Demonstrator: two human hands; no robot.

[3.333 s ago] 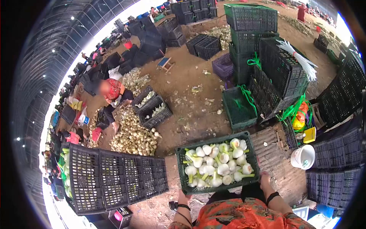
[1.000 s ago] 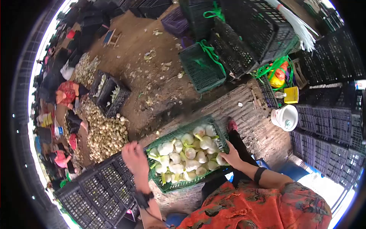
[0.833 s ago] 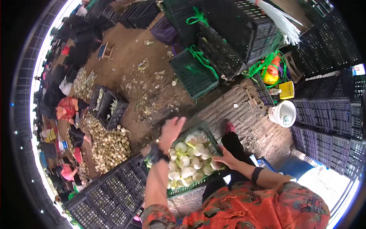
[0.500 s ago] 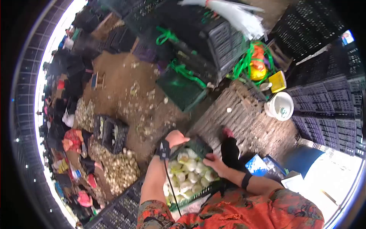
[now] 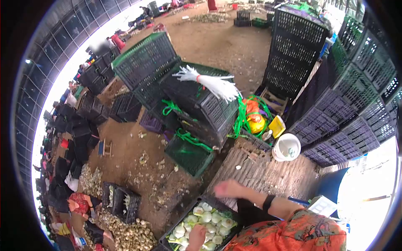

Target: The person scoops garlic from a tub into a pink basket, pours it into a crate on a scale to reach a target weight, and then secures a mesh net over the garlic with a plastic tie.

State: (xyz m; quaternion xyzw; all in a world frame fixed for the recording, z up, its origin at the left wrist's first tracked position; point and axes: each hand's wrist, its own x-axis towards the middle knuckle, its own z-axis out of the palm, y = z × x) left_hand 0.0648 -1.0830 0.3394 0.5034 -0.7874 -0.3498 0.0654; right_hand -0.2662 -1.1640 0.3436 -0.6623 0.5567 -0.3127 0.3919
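Note:
A dark plastic crate (image 5: 187, 212) full of white onions (image 5: 217, 218) is in front of me at the bottom of the head view. My left hand (image 5: 197, 237) is over the onions on the near side, its fingers bent down and largely hidden by the back of the hand. Beyond the crate's far right corner, my right hand (image 5: 228, 189) reaches out above the wooden boards (image 5: 261, 178). Motion blurs its fingers, and nothing shows in them.
Pale bulbs (image 5: 132, 236) lie heaped at lower left, near another crate (image 5: 121, 202) and a person in red (image 5: 79, 203). Ahead stand stacked black crates (image 5: 209, 111) topped by a bundle of white strips (image 5: 215, 87). A white bucket (image 5: 286, 147) is at right, beside tall crate stacks (image 5: 331, 125).
My view has tipped up, so the crate appears lower. My right hand has come off the crate's rim and moved out past it. My left hand has shifted from the far corner to over the onions.

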